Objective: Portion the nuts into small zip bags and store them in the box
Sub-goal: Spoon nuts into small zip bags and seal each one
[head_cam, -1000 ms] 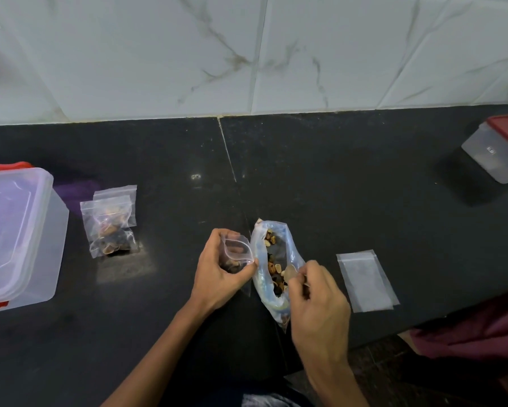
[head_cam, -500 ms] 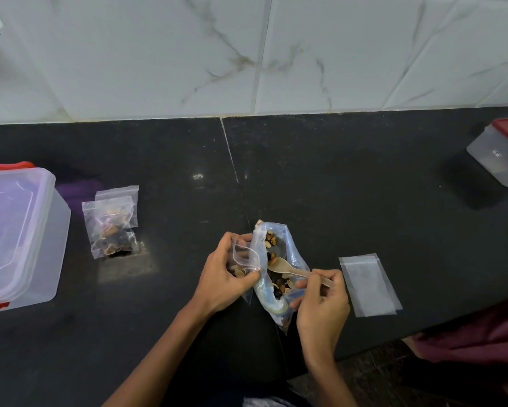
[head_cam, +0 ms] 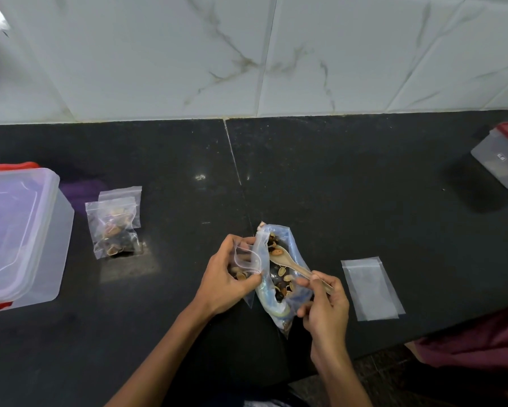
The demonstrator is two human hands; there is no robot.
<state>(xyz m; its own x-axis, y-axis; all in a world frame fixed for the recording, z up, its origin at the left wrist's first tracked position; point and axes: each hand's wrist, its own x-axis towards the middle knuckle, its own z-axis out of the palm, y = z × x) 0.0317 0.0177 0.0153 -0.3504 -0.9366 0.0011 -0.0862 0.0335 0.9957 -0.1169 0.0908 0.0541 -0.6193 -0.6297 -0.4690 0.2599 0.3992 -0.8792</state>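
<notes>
Now spoon [head_cam: 291,264] (right hand [head_cam: 324,306]) over nuts [head_cam: 279,282]

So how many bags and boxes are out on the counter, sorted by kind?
Small bags with nuts: 3, two stacked on the left and one in the left hand
Empty small bags: 2, overlapping
Big nut bag: 1
Plastic boxes: 2, left, far right
Total: 8

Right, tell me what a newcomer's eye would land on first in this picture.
At the front middle of the black stone counter, the right hand holds a pale wooden spoon over a large clear bag of mixed nuts, while the left hand holds open a small clear zip bag. Filled small zip bags lie to the left, beside a clear plastic box.
</notes>
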